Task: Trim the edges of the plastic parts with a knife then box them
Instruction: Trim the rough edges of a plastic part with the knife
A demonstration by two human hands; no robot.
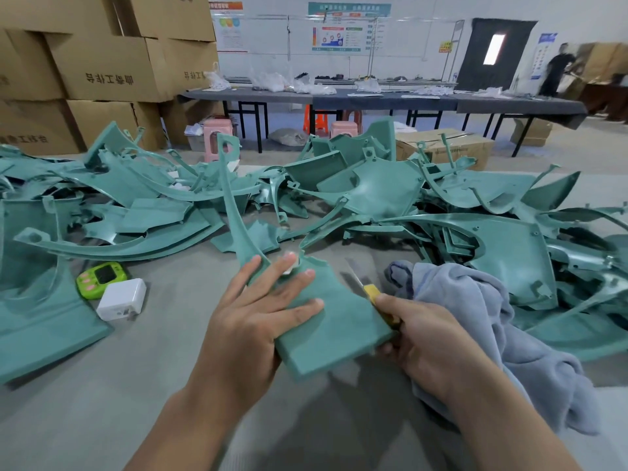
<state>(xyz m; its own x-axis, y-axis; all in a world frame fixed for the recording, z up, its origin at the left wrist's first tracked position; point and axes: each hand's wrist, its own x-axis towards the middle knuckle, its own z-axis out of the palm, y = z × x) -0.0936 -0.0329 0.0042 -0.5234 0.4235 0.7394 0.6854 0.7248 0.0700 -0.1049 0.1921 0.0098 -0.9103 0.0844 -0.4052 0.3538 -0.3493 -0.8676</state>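
Over the grey table [136, 385], the left hand [258, 321] holds a flat teal plastic part [333, 317], and the right hand [424, 338] has its grip around a yellow-handled knife [372, 294] at the part's right edge.

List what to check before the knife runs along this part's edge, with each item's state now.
1. Left hand holds the plastic part, fingers spread on its face: ok.
2. Right hand grips the knife by its yellow handle: ok.
3. Blade touching the part's right edge: cannot tell, blurred.
4. Left fingers away from that edge: ok.
5. Cloth crowds the knife hand: not ok, may snag.
6. Far cardboard box open for trimmed parts: cannot tell.
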